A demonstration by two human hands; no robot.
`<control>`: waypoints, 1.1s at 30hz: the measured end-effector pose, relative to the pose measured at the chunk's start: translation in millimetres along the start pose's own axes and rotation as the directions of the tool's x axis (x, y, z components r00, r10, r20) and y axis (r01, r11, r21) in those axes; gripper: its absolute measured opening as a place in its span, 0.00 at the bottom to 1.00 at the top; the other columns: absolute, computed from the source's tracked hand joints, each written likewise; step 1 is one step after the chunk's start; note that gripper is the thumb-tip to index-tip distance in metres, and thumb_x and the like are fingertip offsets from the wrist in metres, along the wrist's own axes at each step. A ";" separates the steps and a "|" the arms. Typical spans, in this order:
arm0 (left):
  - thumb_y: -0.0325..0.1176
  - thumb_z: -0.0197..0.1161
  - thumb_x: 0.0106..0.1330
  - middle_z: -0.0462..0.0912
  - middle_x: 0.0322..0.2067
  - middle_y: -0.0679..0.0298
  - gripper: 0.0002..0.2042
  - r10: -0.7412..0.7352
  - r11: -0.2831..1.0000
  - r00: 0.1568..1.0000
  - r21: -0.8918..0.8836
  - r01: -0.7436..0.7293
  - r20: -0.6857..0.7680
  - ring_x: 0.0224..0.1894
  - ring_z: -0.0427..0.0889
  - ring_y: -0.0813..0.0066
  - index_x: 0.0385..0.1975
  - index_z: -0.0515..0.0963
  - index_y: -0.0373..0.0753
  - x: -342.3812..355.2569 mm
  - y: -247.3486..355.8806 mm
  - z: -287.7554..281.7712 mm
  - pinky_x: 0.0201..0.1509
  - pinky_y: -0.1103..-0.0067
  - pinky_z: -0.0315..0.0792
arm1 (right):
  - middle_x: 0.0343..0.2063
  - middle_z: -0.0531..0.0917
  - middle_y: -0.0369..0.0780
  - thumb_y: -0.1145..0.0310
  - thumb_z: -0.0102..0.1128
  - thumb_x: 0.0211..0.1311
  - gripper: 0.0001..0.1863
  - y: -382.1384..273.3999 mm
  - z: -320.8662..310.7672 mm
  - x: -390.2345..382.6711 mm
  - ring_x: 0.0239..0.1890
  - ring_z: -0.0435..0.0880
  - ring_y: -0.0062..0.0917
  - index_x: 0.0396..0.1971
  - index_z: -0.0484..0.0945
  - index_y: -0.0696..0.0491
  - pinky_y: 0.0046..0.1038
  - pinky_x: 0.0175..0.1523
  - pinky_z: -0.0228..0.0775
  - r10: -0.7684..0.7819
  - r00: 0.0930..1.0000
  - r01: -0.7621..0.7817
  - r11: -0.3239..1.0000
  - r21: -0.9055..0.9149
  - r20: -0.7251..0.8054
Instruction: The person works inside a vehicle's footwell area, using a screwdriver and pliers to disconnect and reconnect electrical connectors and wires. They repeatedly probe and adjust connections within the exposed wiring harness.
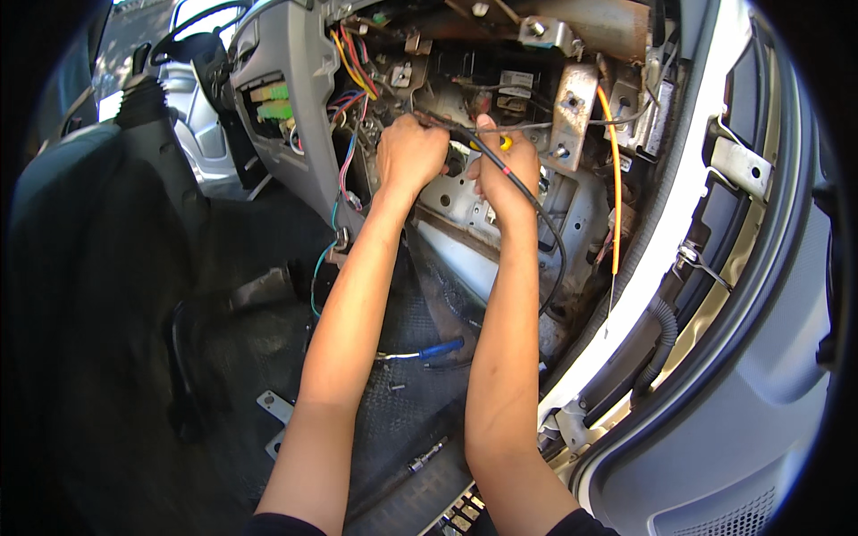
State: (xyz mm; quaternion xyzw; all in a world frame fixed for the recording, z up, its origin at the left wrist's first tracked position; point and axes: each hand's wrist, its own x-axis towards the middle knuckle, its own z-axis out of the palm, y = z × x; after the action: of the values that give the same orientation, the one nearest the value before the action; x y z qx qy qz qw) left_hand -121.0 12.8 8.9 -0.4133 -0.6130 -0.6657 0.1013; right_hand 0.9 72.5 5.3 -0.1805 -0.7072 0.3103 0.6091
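Observation:
Both my arms reach into the opened dashboard cavity. My left hand is closed, its knuckles up beside a black cable; what its fingers hold is hidden. To its right, my right hand is closed around a tool with a yellow handle, of which only a small part shows. The black cable, marked with a red band, runs from near my left hand across the back of my right hand and bends down beyond it. Behind the hands is a pale metal panel with holes.
Colored wires hang at the left of the cavity; an orange cable hangs at the right, near a rusty bracket. A blue-handled screwdriver, a socket piece and a metal bracket lie on the black floor mat.

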 end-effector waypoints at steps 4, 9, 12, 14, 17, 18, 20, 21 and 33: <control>0.42 0.57 0.67 0.87 0.29 0.49 0.19 0.012 0.960 0.995 -0.279 0.017 0.103 0.23 0.88 0.64 0.36 0.83 0.27 0.2 -3.3 3.4 0.28 0.75 0.78 | 0.26 0.85 0.51 0.58 0.61 0.68 0.17 4.6 5.2 1.9 0.33 0.88 0.40 0.37 0.80 0.60 0.38 0.39 0.76 -0.177 0.983 0.170 0.977 -0.129 -0.043; 0.42 0.58 0.71 0.86 0.35 0.55 0.18 -0.009 0.843 0.974 -0.523 0.129 0.226 0.24 0.86 0.69 0.45 0.80 0.30 -3.7 -3.2 12.9 0.25 0.80 0.78 | 0.32 0.86 0.50 0.66 0.63 0.66 0.09 12.8 -1.3 2.9 0.38 0.87 0.44 0.41 0.78 0.56 0.39 0.44 0.76 -0.325 0.945 0.327 0.940 -0.095 0.030; 0.35 0.54 0.73 0.85 0.38 0.57 0.12 -0.027 0.686 0.954 -0.689 0.235 0.298 0.34 0.86 0.68 0.44 0.79 0.33 2.1 -4.8 13.0 0.38 0.76 0.82 | 0.36 0.86 0.48 0.74 0.64 0.62 0.09 11.5 -5.7 -0.4 0.43 0.86 0.44 0.42 0.77 0.53 0.39 0.48 0.75 -0.335 0.930 0.348 0.935 -0.068 0.152; 0.26 0.49 0.72 0.84 0.42 0.53 0.12 -0.002 0.586 0.930 -0.753 0.299 0.368 0.40 0.85 0.65 0.51 0.75 0.32 5.1 -9.6 10.7 0.47 0.75 0.82 | 0.39 0.86 0.47 0.78 0.64 0.59 0.12 7.7 -8.2 -5.2 0.46 0.85 0.45 0.43 0.77 0.54 0.39 0.51 0.74 -0.365 0.915 0.391 0.908 -0.149 0.175; 0.21 0.49 0.70 0.83 0.45 0.50 0.15 -0.021 0.499 0.931 -0.803 0.325 0.364 0.42 0.85 0.63 0.56 0.70 0.30 9.4 -13.0 10.6 0.50 0.72 0.82 | 0.40 0.85 0.50 0.74 0.63 0.63 0.10 -2.2 -13.8 -9.5 0.47 0.85 0.46 0.44 0.77 0.54 0.40 0.52 0.74 -0.326 0.927 0.352 0.927 -0.132 0.187; 0.21 0.50 0.69 0.82 0.45 0.49 0.16 0.001 0.511 0.934 -0.803 0.306 0.357 0.43 0.86 0.61 0.57 0.68 0.29 8.6 -13.3 12.0 0.52 0.70 0.82 | 0.38 0.86 0.52 0.68 0.62 0.66 0.11 -4.7 -16.5 -11.3 0.44 0.86 0.45 0.45 0.78 0.55 0.42 0.50 0.75 -0.238 0.960 0.265 0.943 -0.201 0.150; 0.23 0.51 0.70 0.82 0.45 0.49 0.16 -0.005 0.542 0.935 -0.785 0.302 0.356 0.43 0.86 0.61 0.57 0.69 0.29 8.1 -11.0 13.2 0.51 0.69 0.83 | 0.32 0.84 0.46 0.62 0.61 0.69 0.13 -11.0 -18.0 -6.4 0.36 0.84 0.31 0.46 0.79 0.53 0.34 0.43 0.74 0.047 0.985 -0.012 0.979 -0.203 0.169; 0.25 0.51 0.71 0.82 0.45 0.49 0.15 -0.032 0.555 0.938 -0.774 0.305 0.346 0.43 0.86 0.61 0.56 0.69 0.29 6.1 -10.0 13.1 0.50 0.69 0.83 | 0.29 0.84 0.43 0.59 0.61 0.70 0.14 -13.2 -18.6 -2.9 0.32 0.82 0.24 0.47 0.79 0.52 0.30 0.39 0.73 0.182 0.965 -0.142 0.967 -0.211 0.187; 0.36 0.56 0.73 0.85 0.36 0.52 0.12 -0.054 0.668 0.950 -0.696 0.264 0.308 0.36 0.86 0.68 0.44 0.79 0.34 2.4 -6.2 9.0 0.45 0.77 0.83 | 0.33 0.86 0.46 0.69 0.66 0.63 0.12 -8.8 -12.5 -0.2 0.40 0.86 0.39 0.45 0.77 0.55 0.36 0.48 0.75 0.039 0.995 -0.014 0.967 -0.256 0.092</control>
State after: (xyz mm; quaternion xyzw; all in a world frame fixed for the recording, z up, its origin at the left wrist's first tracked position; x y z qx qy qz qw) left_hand -122.7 23.2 5.1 -0.4478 -0.3389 -0.7998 -0.2122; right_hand 14.2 68.6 11.9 -0.2518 -0.7674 0.2333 0.5416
